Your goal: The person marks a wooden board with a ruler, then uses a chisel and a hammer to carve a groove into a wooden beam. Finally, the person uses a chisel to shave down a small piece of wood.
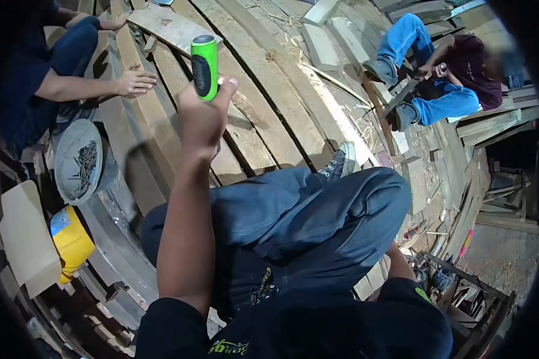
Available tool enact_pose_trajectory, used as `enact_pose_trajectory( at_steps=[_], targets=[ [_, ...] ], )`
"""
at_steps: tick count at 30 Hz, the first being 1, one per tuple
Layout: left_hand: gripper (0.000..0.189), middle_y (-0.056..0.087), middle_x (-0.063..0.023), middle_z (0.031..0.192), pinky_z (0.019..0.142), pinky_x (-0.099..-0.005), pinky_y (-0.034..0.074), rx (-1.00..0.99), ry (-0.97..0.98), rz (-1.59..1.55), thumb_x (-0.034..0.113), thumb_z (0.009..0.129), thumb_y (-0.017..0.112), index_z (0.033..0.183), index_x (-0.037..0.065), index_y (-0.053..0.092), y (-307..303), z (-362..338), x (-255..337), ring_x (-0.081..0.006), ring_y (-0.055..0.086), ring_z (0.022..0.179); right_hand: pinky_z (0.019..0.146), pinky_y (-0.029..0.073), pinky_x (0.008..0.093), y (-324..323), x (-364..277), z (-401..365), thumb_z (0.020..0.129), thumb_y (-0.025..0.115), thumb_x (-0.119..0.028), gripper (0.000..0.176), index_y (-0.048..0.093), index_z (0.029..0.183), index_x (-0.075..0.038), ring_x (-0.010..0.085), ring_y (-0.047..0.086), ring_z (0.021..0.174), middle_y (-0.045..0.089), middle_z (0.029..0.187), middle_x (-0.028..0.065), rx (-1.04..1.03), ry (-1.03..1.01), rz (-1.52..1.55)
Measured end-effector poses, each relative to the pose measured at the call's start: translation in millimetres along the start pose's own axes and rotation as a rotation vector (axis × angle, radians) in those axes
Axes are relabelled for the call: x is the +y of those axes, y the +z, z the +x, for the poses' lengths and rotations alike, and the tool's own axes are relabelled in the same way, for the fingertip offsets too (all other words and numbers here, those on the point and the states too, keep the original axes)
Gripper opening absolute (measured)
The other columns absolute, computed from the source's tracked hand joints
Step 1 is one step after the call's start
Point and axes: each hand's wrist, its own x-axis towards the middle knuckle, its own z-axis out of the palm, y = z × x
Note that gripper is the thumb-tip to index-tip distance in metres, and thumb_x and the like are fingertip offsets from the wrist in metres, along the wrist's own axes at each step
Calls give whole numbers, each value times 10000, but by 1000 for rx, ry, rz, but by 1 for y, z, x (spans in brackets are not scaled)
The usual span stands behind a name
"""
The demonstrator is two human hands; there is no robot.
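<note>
My left hand (205, 110) is raised in front of me over the boards, with its fingers closed on a tool with a green and black handle (204, 67). The butt of the handle points up out of the fist; the rest of the tool is mostly hidden by my hand and wrist. Long wooden boards (263, 84) lie beneath and beyond it. Of my right arm only a part of the forearm (400, 263) shows beside my bent knee (377, 191); the right hand is out of sight behind the leg.
At left, another person's hand (136, 83) rests on a board near a bucket of nails (78, 161). Below are a yellow container (72, 242) and a pale box (27, 233). A second person (476, 72) sits at upper right, holding a tool. Wood scraps (365, 128) litter the boards.
</note>
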Motion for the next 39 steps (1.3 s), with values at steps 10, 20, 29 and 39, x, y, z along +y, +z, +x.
enact_pose_trajectory(
  at_steps=[10,20,29,39],
  targets=[
    [182,497,69,612,462,-233,320,-31,-9,8,211,913,758,955,55,675,10,-11,7,-39,425,480,962,531,409,-15,-186,6,966,633,-235,383,624,1244,28,303,676,1115,681,1259,189,293,-427,-68],
    [167,598,19,798,670,-260,428,-264,60,145,174,898,746,893,36,653,29,-20,39,-66,522,731,1065,459,403,-86,-417,-23,1058,427,-558,682,542,1391,26,268,620,1196,645,1289,189,-227,-70,1034],
    [199,625,14,803,672,-271,465,-304,73,314,193,895,761,965,18,700,42,-5,-12,-88,570,728,1027,481,393,-70,-680,-38,1004,639,-269,421,585,1291,35,288,643,1149,656,1220,191,-27,-1088,-47],
    [285,708,-119,822,720,-342,535,-256,178,277,234,887,755,1001,-10,659,65,-19,-20,-186,699,789,778,544,443,28,-688,50,933,683,-171,265,598,1112,5,378,694,867,686,916,200,-149,-1146,-21]
  ],
)
